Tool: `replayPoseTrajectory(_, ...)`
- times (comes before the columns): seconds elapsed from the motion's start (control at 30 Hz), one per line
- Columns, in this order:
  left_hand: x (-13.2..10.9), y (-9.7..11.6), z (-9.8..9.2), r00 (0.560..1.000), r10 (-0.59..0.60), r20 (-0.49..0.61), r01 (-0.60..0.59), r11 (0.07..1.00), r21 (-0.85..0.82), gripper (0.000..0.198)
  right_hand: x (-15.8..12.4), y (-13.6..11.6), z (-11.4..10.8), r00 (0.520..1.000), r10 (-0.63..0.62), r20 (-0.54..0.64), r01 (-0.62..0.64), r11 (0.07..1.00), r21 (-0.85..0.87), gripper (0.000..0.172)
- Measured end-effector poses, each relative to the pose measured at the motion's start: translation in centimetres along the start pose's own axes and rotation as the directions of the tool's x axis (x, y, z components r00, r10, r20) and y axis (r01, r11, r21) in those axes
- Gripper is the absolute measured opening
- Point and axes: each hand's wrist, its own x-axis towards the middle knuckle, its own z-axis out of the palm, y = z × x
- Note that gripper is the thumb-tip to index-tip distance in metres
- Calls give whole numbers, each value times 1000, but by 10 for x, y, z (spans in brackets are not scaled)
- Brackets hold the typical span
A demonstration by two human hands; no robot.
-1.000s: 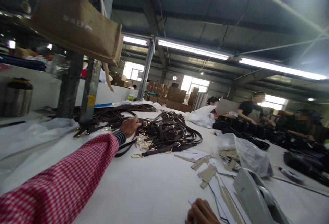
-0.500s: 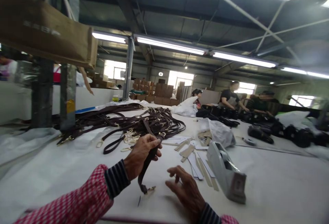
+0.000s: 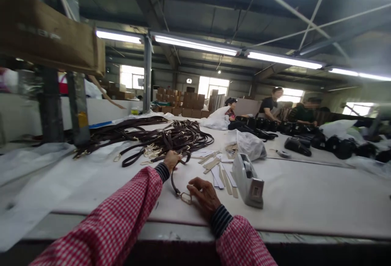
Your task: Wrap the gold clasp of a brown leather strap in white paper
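Note:
A dark brown strap (image 3: 173,182) hangs from my left hand (image 3: 172,160), whose fingers are closed on it beside the strap pile. At its lower end a gold-coloured metal clasp (image 3: 185,198) rests on the white table. My right hand (image 3: 205,194) is just right of that clasp, its fingers curved and apart; whether a fingertip touches the metal I cannot tell. Behind my left hand lies a tangled heap of similar brown straps (image 3: 186,135), with several gold clasps (image 3: 152,150) at its near side.
A grey tape dispenser (image 3: 249,182) stands right of my right hand, beside loose beige and white strips (image 3: 218,172). Behind it lies a clear plastic bag (image 3: 252,143). Black bags (image 3: 297,146) line the far right, near co-workers. A metal post (image 3: 78,107) rises at left.
My left hand has moved forward, towards the heap, with the strap. The clasp has turned and now lies closer to my right hand. The view has shifted, showing the table's front edge.

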Motion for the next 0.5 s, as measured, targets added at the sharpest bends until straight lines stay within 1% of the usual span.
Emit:
replayPoseTrajectory(0.07, -12, -25, -7, 996, 63, 64, -74, 979, 190, 20, 1, 4, 0, 1000, -1, -22, 1, 1000, 2, 31)
replayPoseTrajectory(0.13, -28, -43, -19, 982, 138, 127, -174, 919, 353, 19, 1, 8, 1, 1000, -9, -29, 9, 1000, -13, 34)
replayPoseTrajectory(0.2, -47, -54, -34, 961, 199, 193, -269, 837, 477, 22, 2, 12, 2, 999, -28, -29, 27, 999, -34, 37)
replayPoseTrajectory(0.3, -75, -60, -64, 929, 258, 264, -368, 706, 604, 29, 3, 16, 4, 997, -52, -50, 49, 997, -54, 39)
replayPoseTrajectory(0.37, -90, -59, -95, 921, 287, 263, -388, 617, 684, 32, 3, 16, 5, 997, -60, -53, 56, 996, -76, 38)
replayPoseTrajectory(0.4, -95, -58, -116, 923, 297, 245, -378, 571, 729, 31, 3, 16, 5, 997, -60, -46, 56, 995, -87, 38)
replayPoseTrajectory(0.47, -98, -54, -166, 936, 307, 174, -311, 481, 820, 26, 2, 15, 5, 998, -58, -25, 55, 993, -106, 37)
replayPoseTrajectory(0.5, -97, -51, -195, 943, 311, 117, -252, 440, 862, 24, 2, 15, 5, 998, -56, -15, 54, 992, -113, 36)
